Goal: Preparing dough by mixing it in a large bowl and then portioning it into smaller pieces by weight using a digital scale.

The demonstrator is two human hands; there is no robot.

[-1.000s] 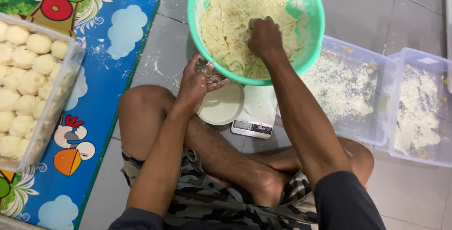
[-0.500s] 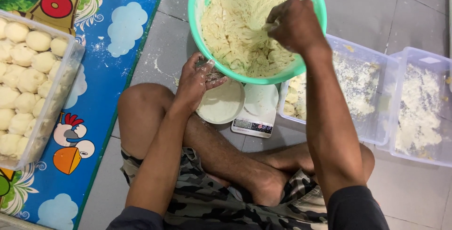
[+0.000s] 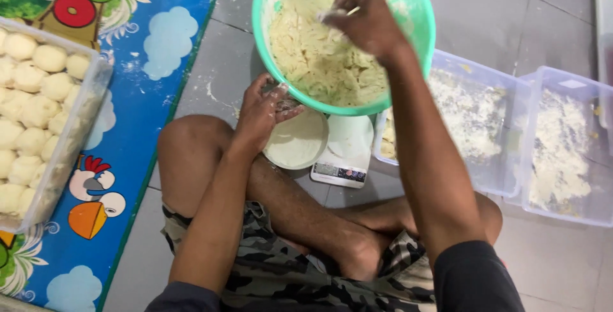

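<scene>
Sitting cross-legged on the grey tiled floor [image 3: 562,5], the person worked over a green bowl [image 3: 421,37] filled with pale yellow dough [image 3: 313,56]. The bowl stood in front of the knees, its near edge overlapping a small white kitchen scale [image 3: 345,159] and a white round lid [image 3: 297,141] that lay beside the scale.

The right hand [image 3: 364,21] was inside the bowl, above the far part of the dough. Its grip was pressed together around a pulled piece of dough [image 3: 333,13], a bit of which showed pale between the fingers.

The left hand [image 3: 262,111] rested at the near left rim of the bowl, just above the white lid, dusted with flour. Its fingers [image 3: 281,111] were curled loosely inward and touched the bowl's outer wall; whether they pinched anything could not be told.

To the right of the bowl stood two clear plastic tubs side by side, the nearer tub [image 3: 479,120] touching the bowl's edge and the farther tub [image 3: 565,152] just beside it, both holding white flour.

At the far left, on a blue play mat [image 3: 134,114] printed with clouds and birds, sat another clear container [image 3: 76,127] packed with round dough balls [image 3: 29,120], well apart from the bowl.
</scene>
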